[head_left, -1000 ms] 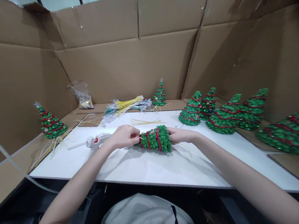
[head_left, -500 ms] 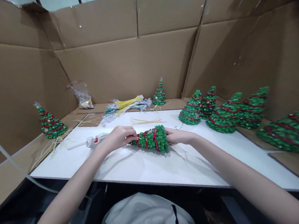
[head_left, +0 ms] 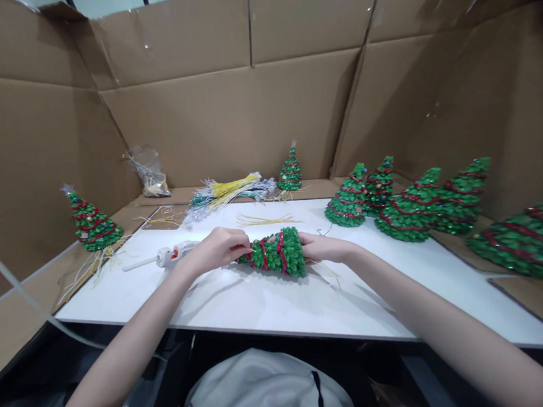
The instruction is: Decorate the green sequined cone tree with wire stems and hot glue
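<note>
A small green Christmas tree with red garland (head_left: 279,254) lies on its side above the white board, its tip to the left and its wide base to the right. My right hand (head_left: 318,247) grips it at the base, some fingers hidden inside the hollow end. Thin yellow wires (head_left: 328,269) trail out below that hand. Near the tip, my left hand (head_left: 226,249) is closed in a pinch on a thin pale-yellow wire (head_left: 252,251); the fingers cover most of the tip.
A white glue gun (head_left: 166,257) lies behind my left forearm. Bundles of yellow, white and green wires (head_left: 233,190) and a few loose yellow wires (head_left: 266,219) lie farther back. Several finished-looking trees (head_left: 406,209) stand right, one tree (head_left: 93,222) left. Cardboard walls (head_left: 228,119) enclose the board (head_left: 261,316).
Almost nothing differs. My left hand has shifted very slightly to the right at the tree's tip; the right hand keeps its hold on the base.
</note>
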